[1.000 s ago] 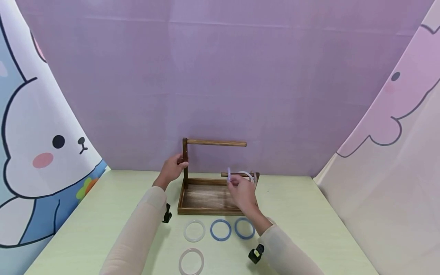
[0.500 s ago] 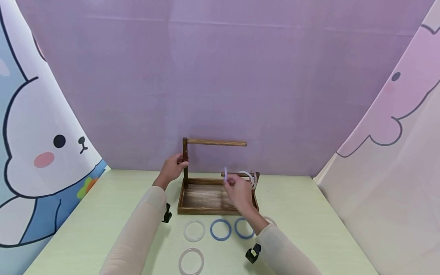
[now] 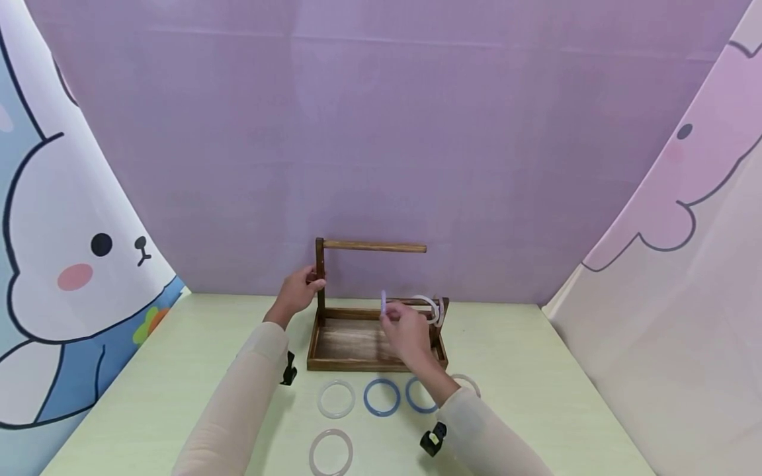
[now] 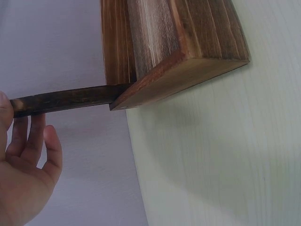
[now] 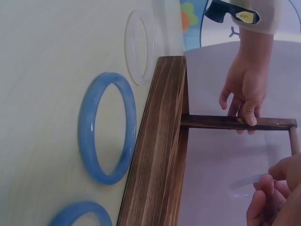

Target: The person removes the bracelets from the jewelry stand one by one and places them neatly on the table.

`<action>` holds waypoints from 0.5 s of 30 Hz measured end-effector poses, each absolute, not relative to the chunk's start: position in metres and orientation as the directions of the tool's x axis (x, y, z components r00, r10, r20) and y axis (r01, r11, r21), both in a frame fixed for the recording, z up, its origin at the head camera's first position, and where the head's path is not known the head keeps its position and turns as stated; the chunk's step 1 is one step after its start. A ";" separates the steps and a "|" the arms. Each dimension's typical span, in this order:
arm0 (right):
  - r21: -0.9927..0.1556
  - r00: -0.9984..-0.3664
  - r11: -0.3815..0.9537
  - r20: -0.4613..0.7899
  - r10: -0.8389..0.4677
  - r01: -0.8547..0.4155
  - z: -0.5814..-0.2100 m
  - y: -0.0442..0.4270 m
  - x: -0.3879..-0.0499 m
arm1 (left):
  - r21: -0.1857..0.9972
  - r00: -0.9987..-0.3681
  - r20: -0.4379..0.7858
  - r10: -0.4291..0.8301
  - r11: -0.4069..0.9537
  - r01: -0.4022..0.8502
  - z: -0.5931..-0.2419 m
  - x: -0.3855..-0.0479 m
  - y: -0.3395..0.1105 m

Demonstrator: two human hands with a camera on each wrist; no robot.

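The right hand [image 3: 409, 332] and the lavender bangle [image 3: 383, 302] sit further left in the head view than in the earlier frame, by the free end of the lower bar [image 3: 407, 301]; whether the ring encircles it, I cannot tell. Right fingers pinch that bangle; the left hand [image 3: 297, 291] grips the upright post [image 3: 321, 254]. 2 hung bangles [image 3: 441, 315] are on the bar; 5 loose bangles [image 3: 366, 398] lie at lower centre, seemingly left to hang, 2 partly hidden by the right forearm.

Cream sleeves [image 3: 238, 403] are worn with 2 black wrist cameras [image 3: 432, 439]
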State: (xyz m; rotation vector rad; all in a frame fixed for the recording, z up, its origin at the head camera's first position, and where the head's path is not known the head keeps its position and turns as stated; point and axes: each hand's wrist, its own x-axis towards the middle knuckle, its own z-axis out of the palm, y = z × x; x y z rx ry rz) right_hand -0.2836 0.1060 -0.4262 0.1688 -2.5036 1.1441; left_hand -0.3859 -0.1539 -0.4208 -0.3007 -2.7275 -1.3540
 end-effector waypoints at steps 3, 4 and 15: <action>-0.698 -0.920 0.662 0.391 0.034 -0.273 -0.427 0.104 -0.283 | 0.775 -0.977 0.162 0.141 0.594 0.215 -0.421 -0.386 -0.154; -0.700 -0.920 0.659 0.390 0.031 -0.275 -0.427 0.103 -0.283 | 0.775 -0.977 0.163 0.141 0.595 0.215 -0.421 -0.386 -0.154; -0.657 -0.892 0.677 0.451 0.001 -0.331 -0.428 0.101 -0.282 | 0.780 -0.977 0.160 0.140 0.589 0.212 -0.421 -0.386 -0.154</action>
